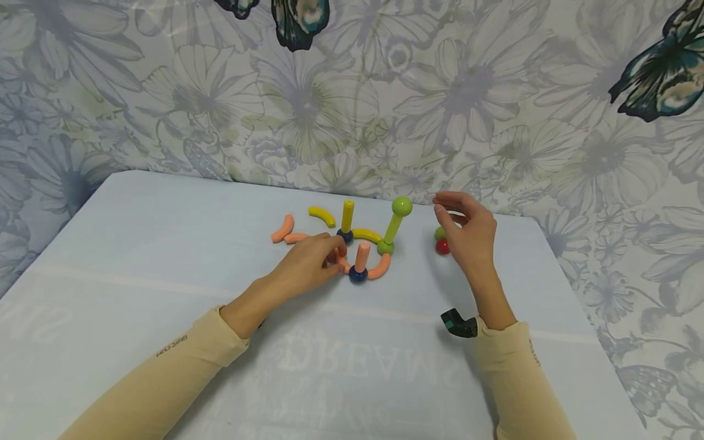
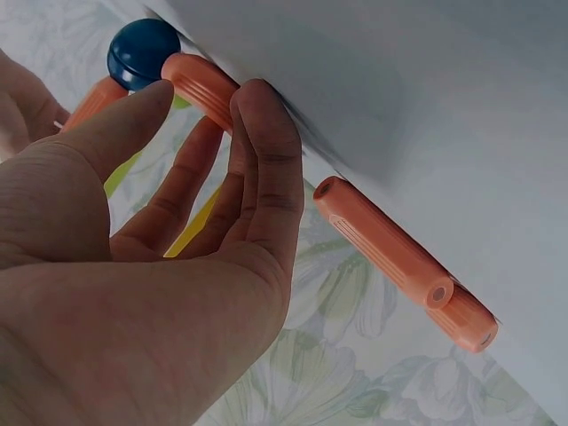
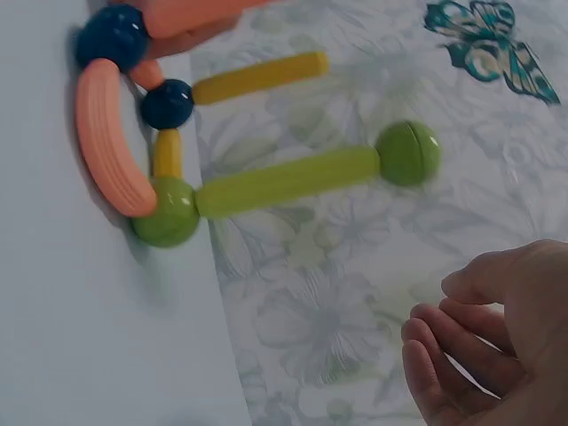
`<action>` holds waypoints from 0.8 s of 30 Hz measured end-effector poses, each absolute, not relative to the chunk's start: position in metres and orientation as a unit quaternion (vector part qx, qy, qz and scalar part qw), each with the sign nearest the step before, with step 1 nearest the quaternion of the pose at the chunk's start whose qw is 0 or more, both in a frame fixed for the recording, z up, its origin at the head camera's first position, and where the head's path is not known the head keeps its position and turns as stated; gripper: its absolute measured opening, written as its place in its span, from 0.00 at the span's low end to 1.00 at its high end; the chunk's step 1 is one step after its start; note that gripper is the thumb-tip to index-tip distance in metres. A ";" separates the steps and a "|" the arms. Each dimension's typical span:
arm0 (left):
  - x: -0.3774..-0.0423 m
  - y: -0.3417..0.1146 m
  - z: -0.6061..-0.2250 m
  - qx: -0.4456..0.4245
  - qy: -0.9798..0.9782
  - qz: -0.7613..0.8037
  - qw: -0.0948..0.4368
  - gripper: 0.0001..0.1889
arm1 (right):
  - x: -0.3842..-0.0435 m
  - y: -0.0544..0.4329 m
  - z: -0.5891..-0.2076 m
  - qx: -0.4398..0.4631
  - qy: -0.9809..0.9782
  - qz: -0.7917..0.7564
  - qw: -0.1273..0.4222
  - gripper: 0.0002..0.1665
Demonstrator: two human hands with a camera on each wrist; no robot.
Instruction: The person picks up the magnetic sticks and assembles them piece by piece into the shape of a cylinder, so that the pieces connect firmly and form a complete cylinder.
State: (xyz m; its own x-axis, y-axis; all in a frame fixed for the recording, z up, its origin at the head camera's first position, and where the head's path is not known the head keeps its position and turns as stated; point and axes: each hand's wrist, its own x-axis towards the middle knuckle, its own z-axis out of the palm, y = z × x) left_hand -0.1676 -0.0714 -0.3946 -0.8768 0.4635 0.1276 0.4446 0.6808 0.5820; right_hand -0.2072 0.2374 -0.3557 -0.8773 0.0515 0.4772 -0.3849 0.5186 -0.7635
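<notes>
A ring of magnetic building pieces stands on the table: curved rods joined by blue and green balls, with straight rods rising from them. My left hand pinches an orange curved rod between thumb and fingers, beside the front blue ball. From that ball an orange straight rod points up. Behind it, a yellow straight rod rises from the other blue ball. At the right, a green rod carries a green ball on top. My right hand hovers right of the ring, fingers loosely bent, holding nothing.
Left of the ring lie orange curved rods and a yellow curved rod. A red ball and another green ball sit near my right hand, partly hidden. A patterned wall borders the table's far edge.
</notes>
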 end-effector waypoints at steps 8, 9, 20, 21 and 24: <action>-0.167 -0.071 -0.395 0.250 0.916 0.314 0.016 0.10 | -0.216 0.271 -0.362 0.034 -0.861 0.476 0.178 0.17; -0.167 -0.071 -0.395 0.250 0.916 0.314 0.015 0.10 | -0.217 0.274 -0.364 0.029 -0.865 0.472 0.171 0.17; -0.168 -0.072 -0.397 0.244 0.918 0.313 0.016 0.10 | -0.232 0.280 -0.405 -0.065 -0.903 0.413 0.098 0.22; -0.168 -0.072 -0.397 0.244 0.918 0.313 0.016 0.10 | -0.232 0.279 -0.407 -0.074 -0.903 0.413 0.093 0.22; -0.168 -0.071 -0.397 0.247 0.917 0.311 0.013 0.10 | -0.231 0.278 -0.410 -0.087 -0.904 0.411 0.083 0.23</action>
State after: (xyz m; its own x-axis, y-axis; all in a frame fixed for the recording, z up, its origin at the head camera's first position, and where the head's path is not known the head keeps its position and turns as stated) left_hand -0.1680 -0.0710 -0.3970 -0.8772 0.4621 0.1301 0.4459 0.6839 0.5774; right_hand -0.2311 0.2782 -0.4099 -0.9712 0.2249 0.0784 0.0889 0.6476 -0.7568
